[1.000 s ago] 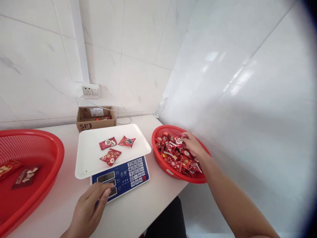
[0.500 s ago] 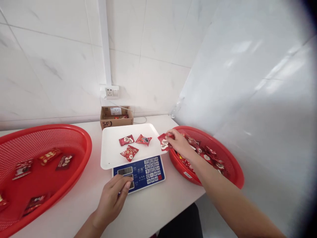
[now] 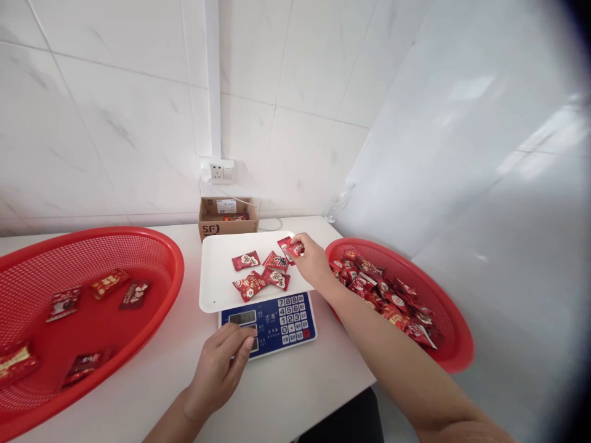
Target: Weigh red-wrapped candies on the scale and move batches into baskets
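Observation:
My right hand point(image 3: 311, 258) is closed, pinching a small red candy packet point(image 3: 287, 247) over the back right part of the white scale pan point(image 3: 217, 277). Below it on the pan lie several red packets, among them a candy point(image 3: 246, 260) with a white patch and a flowered candy point(image 3: 249, 286). Some of them touch or overlap. My left hand point(image 3: 224, 360) rests at the lower left of the blue scale panel point(image 3: 272, 326), thumb and fingers drawn together, and nothing shows in it. Its fingers partly cover the displays.
To the right stands a red basket point(image 3: 455, 363) heaped with red packets. A larger red perforated basket point(image 3: 159, 307) at left holds several scattered packets. Behind the scale is a small cardboard box point(image 3: 228, 227), below a wall socket point(image 3: 221, 171). A clear bottle point(image 3: 339, 206) lies in the corner.
My right hand has moved left over the pan. One more white-patched packet now lies on the pan, while a red packet is in my fingers. The left hand stays by the displays.

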{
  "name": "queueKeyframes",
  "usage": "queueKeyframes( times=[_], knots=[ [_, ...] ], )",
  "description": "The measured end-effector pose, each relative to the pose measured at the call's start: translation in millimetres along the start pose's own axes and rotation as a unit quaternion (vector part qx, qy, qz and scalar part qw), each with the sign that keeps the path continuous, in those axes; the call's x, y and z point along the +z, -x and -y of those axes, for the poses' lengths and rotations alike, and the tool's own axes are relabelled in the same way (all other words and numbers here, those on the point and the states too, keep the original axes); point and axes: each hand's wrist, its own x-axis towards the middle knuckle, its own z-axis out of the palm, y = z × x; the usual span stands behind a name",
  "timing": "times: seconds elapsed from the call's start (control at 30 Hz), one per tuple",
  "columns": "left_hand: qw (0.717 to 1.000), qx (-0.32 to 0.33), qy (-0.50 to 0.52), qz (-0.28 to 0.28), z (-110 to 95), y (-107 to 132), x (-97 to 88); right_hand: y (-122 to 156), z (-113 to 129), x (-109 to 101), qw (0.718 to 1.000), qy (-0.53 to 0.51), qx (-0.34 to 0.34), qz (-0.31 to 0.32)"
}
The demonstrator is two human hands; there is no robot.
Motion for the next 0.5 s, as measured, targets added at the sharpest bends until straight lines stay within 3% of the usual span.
queueKeyframes(
  times=[0.3, 0.5],
  knots=[
    [1.0, 0.005, -0.003, -0.005, 0, 0, -0.4, -8, 17, 19, 0.999, -0.008, -0.037, 0.024],
    [1.0, 0.01, -0.002, -0.01, 0, 0, -0.8, 6, 12, -9, 0.999, 0.012, -0.041, -0.009]
  ],
)
